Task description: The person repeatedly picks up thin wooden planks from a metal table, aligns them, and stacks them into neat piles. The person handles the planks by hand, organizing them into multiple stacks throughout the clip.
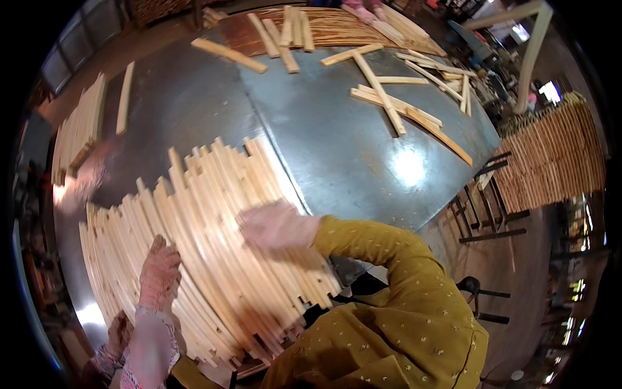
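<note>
From here, right hand (pixel 277 225) is over the wood strips (pixel 210 240), strips directly beneath blurred fingers, can't tell whether spread or together.

Right grip (pixel 278 225) blurred; far co-worker's arms (pixel 364 11) cut off above.

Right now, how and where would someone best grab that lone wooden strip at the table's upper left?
I'd pinch the lone wooden strip at mid-length, across its narrow width, coming from its right: the stack of strips lies close on its left, while more metal tabletop shows on its right. Both long edges look reachable.
</note>
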Motion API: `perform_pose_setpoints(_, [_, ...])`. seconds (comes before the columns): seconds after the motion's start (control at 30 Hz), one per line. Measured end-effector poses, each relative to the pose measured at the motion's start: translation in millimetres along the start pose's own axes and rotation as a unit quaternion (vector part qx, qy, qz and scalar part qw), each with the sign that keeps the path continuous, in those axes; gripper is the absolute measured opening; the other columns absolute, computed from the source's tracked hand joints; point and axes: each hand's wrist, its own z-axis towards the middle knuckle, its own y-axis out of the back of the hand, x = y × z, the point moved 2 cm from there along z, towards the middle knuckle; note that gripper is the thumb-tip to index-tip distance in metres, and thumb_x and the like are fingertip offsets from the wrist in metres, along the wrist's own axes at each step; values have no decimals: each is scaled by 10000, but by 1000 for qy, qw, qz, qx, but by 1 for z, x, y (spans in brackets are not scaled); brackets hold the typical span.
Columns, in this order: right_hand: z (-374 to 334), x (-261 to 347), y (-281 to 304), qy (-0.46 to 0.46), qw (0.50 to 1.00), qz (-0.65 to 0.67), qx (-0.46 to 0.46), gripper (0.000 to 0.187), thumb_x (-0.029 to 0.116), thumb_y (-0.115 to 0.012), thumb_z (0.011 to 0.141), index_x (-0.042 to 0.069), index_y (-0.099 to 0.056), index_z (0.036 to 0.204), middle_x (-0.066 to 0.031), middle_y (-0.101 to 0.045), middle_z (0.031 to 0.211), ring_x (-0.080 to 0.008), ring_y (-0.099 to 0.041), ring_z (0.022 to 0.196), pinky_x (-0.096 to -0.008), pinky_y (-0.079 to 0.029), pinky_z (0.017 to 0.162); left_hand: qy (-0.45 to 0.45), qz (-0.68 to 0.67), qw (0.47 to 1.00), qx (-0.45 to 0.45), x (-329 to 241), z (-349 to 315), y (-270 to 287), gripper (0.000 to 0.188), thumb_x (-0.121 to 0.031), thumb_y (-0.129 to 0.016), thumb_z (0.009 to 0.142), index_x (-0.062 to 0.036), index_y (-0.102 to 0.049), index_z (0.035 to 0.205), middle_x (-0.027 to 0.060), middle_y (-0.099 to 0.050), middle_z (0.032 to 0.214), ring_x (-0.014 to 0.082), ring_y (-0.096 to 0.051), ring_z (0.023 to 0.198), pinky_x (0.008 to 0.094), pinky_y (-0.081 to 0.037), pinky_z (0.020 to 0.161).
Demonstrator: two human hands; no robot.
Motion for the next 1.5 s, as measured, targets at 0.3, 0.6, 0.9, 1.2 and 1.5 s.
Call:
perform_pose_setpoints(0.3, [-260,-398,-53,-639,703,-17,-311,581,466,-604,886,102,-510,1329,-139,-508,1282,-310,-505,1246,-455,-468,968,123,413,899,-80,-15,29,-167,441,-188,-599,955,16,-491,1331,164,-635,1148,249,-635,1014,360,-557,787])
perform_pose_setpoints(0.6, [-357,-399,-76,-286,872,383,-103,720,428,-669,880,99,-377,1451,-214,-554,1280,-363,-589,1141,-454,-471,997,6,-41,998,-44,294,173,-594,357,-145,-608,950,-33,-540,1282,155,-610,1087,246,-642,858,364,-569,771])
perform_pose_setpoints(0.9, [-611,-663,-157,-457,839,-27,-295,554,417,-693,870,57,-592,1279,-172,-609,1238,-354,-589,1102,-467,-473,973,156,194,947,-204,392,220,-681,484,-225,-742,891,5,-570,1280,70,-688,1049,186,-622,879,332,-526,772])
perform_pose_setpoints(1.2, [-319,-488,-114,-168,928,190,-273,435,332,-557,950,124,-541,1331,-148,-562,1284,-311,-563,1118,-363,-499,897,-140,53,976,-159,417,215,-701,557,-308,-688,915,-10,-501,1346,109,-639,1142,221,-595,1020,329,-491,905])
perform_pose_setpoints(1.5, [-164,-651,48,35,922,61,-382,555,279,-594,926,53,-454,1413,-180,-524,1397,-335,-525,1260,-432,-406,1085,36,28,917,-396,330,187,-624,524,-203,-760,815,-9,-560,1259,112,-663,1063,254,-643,909,377,-536,818])
